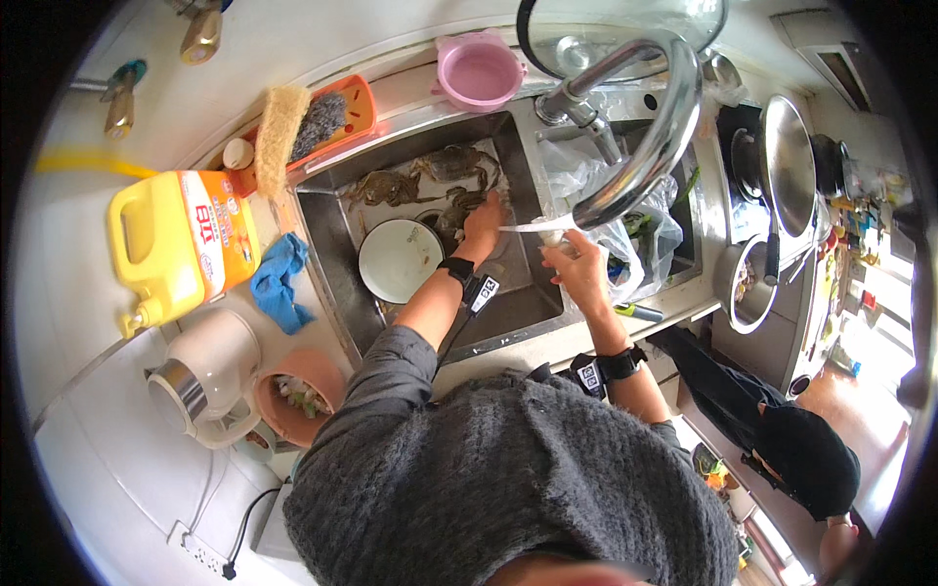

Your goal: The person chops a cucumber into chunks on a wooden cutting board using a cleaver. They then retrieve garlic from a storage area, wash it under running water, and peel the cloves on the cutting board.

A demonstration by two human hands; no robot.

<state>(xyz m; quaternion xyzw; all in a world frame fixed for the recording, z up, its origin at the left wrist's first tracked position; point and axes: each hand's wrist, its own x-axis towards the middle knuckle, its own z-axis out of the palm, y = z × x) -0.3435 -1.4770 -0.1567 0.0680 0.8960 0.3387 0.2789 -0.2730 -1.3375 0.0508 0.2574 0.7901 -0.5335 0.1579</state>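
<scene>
I'm leaning over the steel sink, chrome tap arching above; white bowl is sitting inside, crabs lying behind and beside it; my left hand is hanging at the nearest one, fingertips hiding, can't tell if grasping; my right hand is hanging near the tap, fingers curling, can't tell on what. Probably I'm safest pinching shell from behind, staying clear of claws.

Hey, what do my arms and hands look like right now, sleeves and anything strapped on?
Your left hand and right hand are bare, without gloves. The dark grey sleeves stop short of the wrists. Each wrist wears a black band with a small white tag bearing black markings. A thin dark cable trails from the left one.
</scene>
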